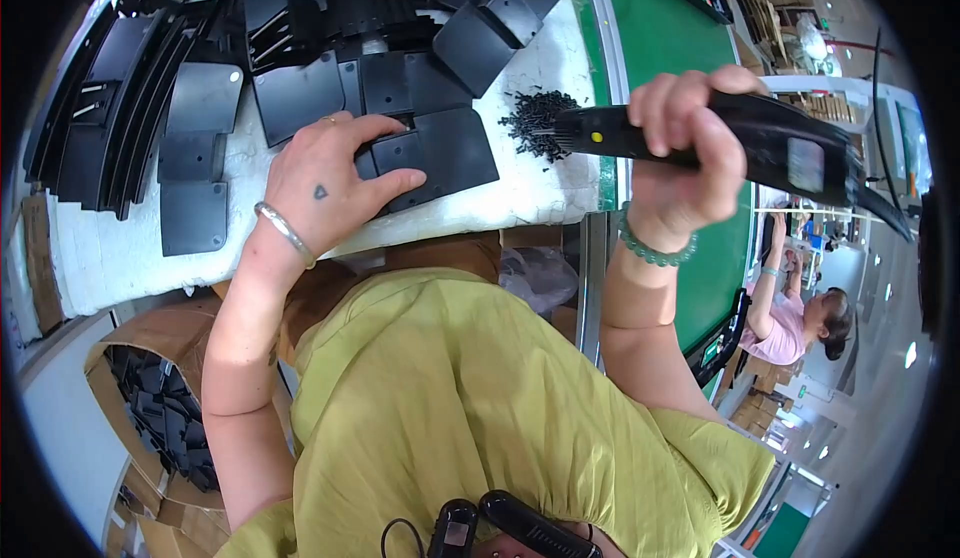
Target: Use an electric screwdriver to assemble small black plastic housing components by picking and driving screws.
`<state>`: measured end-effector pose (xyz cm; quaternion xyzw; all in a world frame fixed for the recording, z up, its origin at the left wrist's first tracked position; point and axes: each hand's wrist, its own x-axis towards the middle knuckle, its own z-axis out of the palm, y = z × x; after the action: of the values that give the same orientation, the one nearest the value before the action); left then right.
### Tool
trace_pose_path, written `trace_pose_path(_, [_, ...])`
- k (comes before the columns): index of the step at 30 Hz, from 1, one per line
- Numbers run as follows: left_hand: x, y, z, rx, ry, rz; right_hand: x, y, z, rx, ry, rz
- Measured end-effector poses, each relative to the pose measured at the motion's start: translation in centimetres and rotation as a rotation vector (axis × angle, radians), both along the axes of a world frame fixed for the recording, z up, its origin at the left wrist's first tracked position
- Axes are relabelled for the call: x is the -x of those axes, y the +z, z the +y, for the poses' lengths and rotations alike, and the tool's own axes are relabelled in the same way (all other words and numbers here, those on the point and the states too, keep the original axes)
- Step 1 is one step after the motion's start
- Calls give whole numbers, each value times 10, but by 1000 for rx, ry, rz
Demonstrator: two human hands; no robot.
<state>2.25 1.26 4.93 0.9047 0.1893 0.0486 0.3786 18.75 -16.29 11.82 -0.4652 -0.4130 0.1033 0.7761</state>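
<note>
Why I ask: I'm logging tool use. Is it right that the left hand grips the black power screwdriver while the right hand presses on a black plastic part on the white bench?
Not quite: sides are swapped. In the head view the right hand grips the black power screwdriver, and the left hand presses on a black plastic part on the white bench.

— Work surface? 
— A bench (140, 248) padded in white. 
— Directly on it? 
— Flat black plastic panels (300, 98), spread and overlapping; curved black strips (120, 108) stacked at its left; a heap of small black screws (535, 123) near its right edge.
</note>
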Motion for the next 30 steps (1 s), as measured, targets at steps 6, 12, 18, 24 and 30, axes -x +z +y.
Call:
trace_pose_path(6, [5,3,-5,-223,24,-119,-5,-27,4,-27,-61,92])
trace_pose_path(12, [-5,24,-7,-285,104,-462,-12,-34,16,-49,-41,141])
trace_pose_path(18, [-26,15,-14,-233,6,-455,-14,-26,11,-124,19,156])
trace_pose_path(24, [-73,1,-24,-202,-216,-464,-11,-1,-2,-219,59,104])
trace_pose_path(30, [-83,8,-25,-220,-257,-577,-18,8,-16,-286,146,73])
